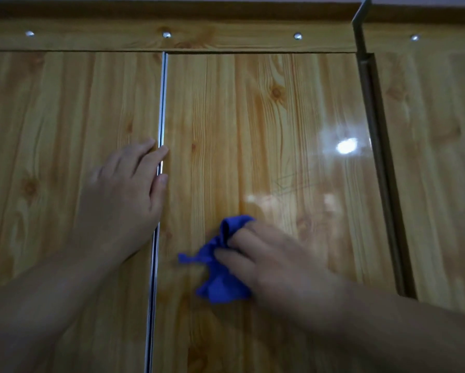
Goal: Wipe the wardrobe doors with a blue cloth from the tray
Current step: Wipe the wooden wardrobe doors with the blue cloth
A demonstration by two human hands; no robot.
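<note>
Glossy wood-grain wardrobe doors fill the view. My right hand (261,259) holds a crumpled blue cloth (220,267) against the middle door (266,117), low and left of its centre; the fingers curl over the cloth and the hand is motion-blurred. My left hand (129,195) lies flat on the left door (64,117), fingers straight, with the fingertips reaching the metal strip (162,103) between the two doors.
A third door (436,157) stands at the right, set off by a dark gap and a grey edge strip (360,30). Above the doors runs a wooden top rail (226,36) with shiny round studs. A light glare sits on the middle door.
</note>
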